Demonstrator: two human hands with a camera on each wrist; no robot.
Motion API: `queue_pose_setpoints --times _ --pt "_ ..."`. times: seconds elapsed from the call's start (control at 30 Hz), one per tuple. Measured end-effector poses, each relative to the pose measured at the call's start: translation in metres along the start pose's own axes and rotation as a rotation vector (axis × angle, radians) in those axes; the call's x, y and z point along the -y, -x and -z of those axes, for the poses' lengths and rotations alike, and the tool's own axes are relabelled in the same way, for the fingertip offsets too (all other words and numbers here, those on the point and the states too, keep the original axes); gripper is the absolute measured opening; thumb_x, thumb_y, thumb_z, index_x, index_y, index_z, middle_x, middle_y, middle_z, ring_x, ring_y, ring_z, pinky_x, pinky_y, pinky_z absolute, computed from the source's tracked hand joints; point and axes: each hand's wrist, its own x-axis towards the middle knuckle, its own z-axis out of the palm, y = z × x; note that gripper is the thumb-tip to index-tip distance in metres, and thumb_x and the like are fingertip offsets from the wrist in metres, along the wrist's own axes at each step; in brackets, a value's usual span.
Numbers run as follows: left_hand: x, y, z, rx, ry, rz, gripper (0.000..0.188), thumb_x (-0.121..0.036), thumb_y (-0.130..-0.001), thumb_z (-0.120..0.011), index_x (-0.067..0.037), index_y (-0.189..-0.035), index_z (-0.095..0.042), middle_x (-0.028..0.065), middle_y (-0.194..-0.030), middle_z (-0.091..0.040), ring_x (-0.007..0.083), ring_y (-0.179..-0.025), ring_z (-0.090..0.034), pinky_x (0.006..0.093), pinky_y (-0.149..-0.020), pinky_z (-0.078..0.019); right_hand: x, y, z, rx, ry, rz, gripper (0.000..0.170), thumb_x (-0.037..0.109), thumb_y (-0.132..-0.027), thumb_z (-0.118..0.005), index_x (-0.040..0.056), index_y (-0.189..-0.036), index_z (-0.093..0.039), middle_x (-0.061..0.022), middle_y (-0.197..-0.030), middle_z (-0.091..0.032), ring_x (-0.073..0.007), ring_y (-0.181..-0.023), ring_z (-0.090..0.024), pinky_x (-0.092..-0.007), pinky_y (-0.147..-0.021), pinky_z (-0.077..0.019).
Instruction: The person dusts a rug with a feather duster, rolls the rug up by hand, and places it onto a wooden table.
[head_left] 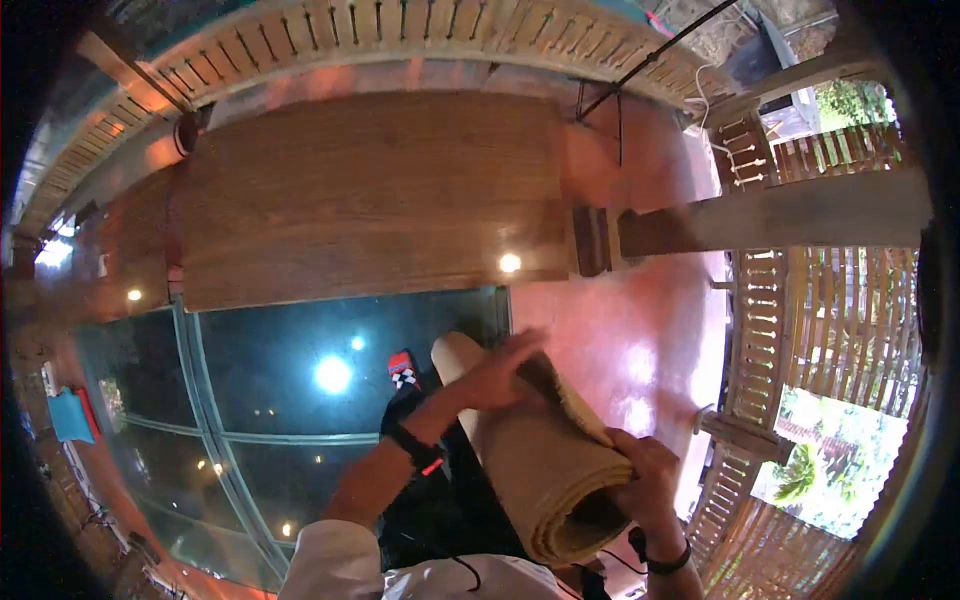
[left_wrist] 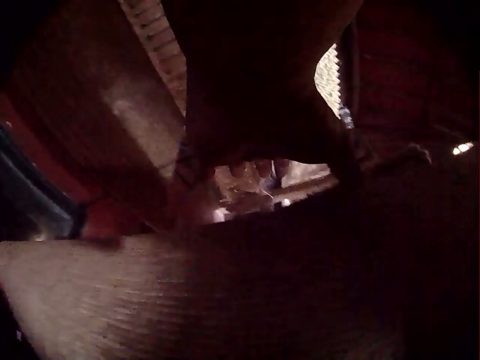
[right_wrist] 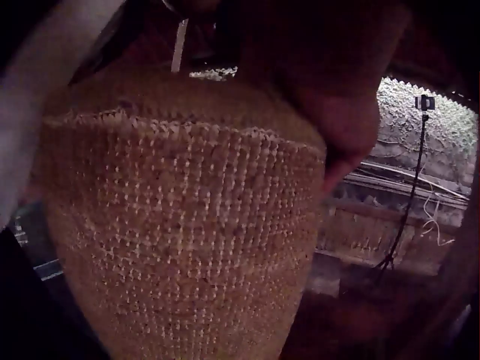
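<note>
A tan, coarsely woven rolled rug (head_left: 545, 455) lies slanted across the person's lap, its near end showing the wound layers and a hollow core. The right hand (head_left: 652, 482) grips the roll's near right end, fingers over the outer edge. In the right wrist view that hand (right_wrist: 337, 124) is dark beside the woven rug (right_wrist: 187, 202). The left hand (head_left: 505, 372), motion-blurred, reaches across the roll's far part with fingers extended. Dark in the left wrist view, the left hand (left_wrist: 262, 97) arches close over the rug's surface (left_wrist: 112, 292).
Ahead stands a long wooden table (head_left: 380, 200). Glass panels (head_left: 310, 370) in a metal frame lie at left, with a checkered sock (head_left: 402, 370) over them. A wooden post (head_left: 780, 215) and railing (head_left: 765, 330) are at right. A tripod (head_left: 620, 90) stands at the back.
</note>
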Motion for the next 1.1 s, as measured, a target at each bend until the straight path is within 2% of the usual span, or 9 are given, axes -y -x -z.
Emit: queue_pose_setpoints --times 0.1,0.2,0.3,0.43,0.5,0.53,0.63,0.83,1.1 --pt "-0.029 -0.008 -0.036 0.263 0.219 -0.121 0.081 -0.037 -0.083 -0.082 -0.009 -0.149 -0.044 0.0143 -0.153 -0.045 0.0321 -0.144 -0.04 0.0453 -0.119 -0.0328 -0.004 0.012 -0.004 -0.018 -0.06 0.054 0.059 0.014 -0.059 -0.076 0.0093 -0.118 -0.07 -0.0129 -0.088 -0.074 -0.0339 -0.076 -0.069 -0.0428 -0.07 -0.0566" --pt "-0.067 0.0 -0.021 0.519 0.173 0.176 0.073 -0.036 -0.085 -0.079 -0.01 -0.147 -0.047 0.0126 -0.148 -0.05 0.0303 -0.142 -0.042 0.0454 -0.118 -0.0332 -0.005 0.025 0.001 -0.15 -0.054 -0.001 0.041 0.008 -0.065 -0.077 0.0093 -0.106 -0.076 -0.0135 -0.081 -0.073 -0.0294 -0.072 -0.07 -0.038 -0.068 -0.0556" --pt "-0.095 0.039 -0.034 0.248 0.267 0.081 0.086 -0.045 -0.081 -0.08 -0.01 -0.15 -0.042 0.0145 -0.15 -0.047 0.0311 -0.142 -0.041 0.0456 -0.119 -0.032 -0.004 0.033 0.016 -0.193 -0.12 0.094 0.039 0.01 -0.065 -0.077 0.0091 -0.104 -0.076 -0.0134 -0.079 -0.072 -0.0294 -0.071 -0.07 -0.0381 -0.067 -0.0557" --pt "-0.175 0.058 -0.016 0.146 0.227 -0.09 0.137 -0.057 -0.056 -0.092 -0.001 -0.157 -0.019 0.0231 -0.16 -0.028 0.0382 -0.149 -0.028 0.0475 -0.122 -0.0243 0.012 0.021 0.054 -0.14 -0.087 0.209 0.038 0.02 -0.067 -0.082 0.0085 -0.103 -0.076 -0.0137 -0.081 -0.072 -0.0309 -0.071 -0.071 -0.0384 -0.067 -0.0562" --pt "-0.201 0.078 -0.021 0.071 0.157 -0.112 0.161 -0.06 -0.041 -0.097 0.004 -0.158 -0.007 0.0274 -0.163 -0.018 0.0416 -0.152 -0.02 0.0482 -0.124 -0.0195 0.016 0.012 0.064 -0.195 -0.133 0.4 0.04 0.025 -0.068 -0.084 0.0085 -0.104 -0.076 -0.0142 -0.084 -0.073 -0.0321 -0.072 -0.071 -0.0386 -0.067 -0.0566" --pt "-0.227 0.08 -0.01 0.091 -0.02 -0.01 0.174 -0.06 -0.031 -0.099 0.007 -0.157 0.0 0.0289 -0.164 -0.011 0.0436 -0.154 -0.012 0.049 -0.125 -0.0147 0.024 0.01 0.074 -0.141 -0.125 0.401 0.041 0.026 -0.068 -0.085 0.0082 -0.104 -0.076 -0.0146 -0.085 -0.073 -0.0326 -0.073 -0.071 -0.0387 -0.068 -0.0567" --pt "-0.241 0.101 -0.016 -0.116 -0.24 0.02 0.17 -0.06 -0.03 -0.099 0.006 -0.157 -0.007 0.0274 -0.162 -0.019 0.0443 -0.151 -0.017 0.051 -0.125 -0.0158 0.061 0.007 0.098 -0.042 -0.145 0.461 0.046 0.029 -0.068 -0.087 0.0079 -0.107 -0.076 -0.0154 -0.09 -0.074 -0.033 -0.078 -0.073 -0.0397 -0.069 -0.0572" --pt "-0.295 0.123 -0.02 -0.629 -0.203 -0.349 0.147 -0.073 -0.036 -0.093 0.001 -0.147 -0.032 0.0221 -0.146 -0.041 0.0402 -0.137 -0.038 0.0535 -0.116 -0.0284 0.127 0.011 0.133 0.05 -0.037 0.646 0.047 0.033 -0.07 -0.085 0.012 -0.111 -0.076 -0.0165 -0.088 -0.074 -0.0356 -0.077 -0.072 -0.0449 -0.075 -0.0563" --pt "-0.399 0.15 0.019 -0.932 -0.215 -0.283 0.138 -0.069 -0.033 -0.096 0.002 -0.138 -0.042 0.0177 -0.131 -0.049 0.0333 -0.122 -0.049 0.0467 -0.106 -0.0393 0.222 0.002 0.18 0.11 -0.267 0.907 0.038 0.02 -0.067 -0.081 0.0091 -0.103 -0.077 -0.019 -0.088 -0.072 -0.0368 -0.078 -0.071 -0.0418 -0.072 -0.0576"
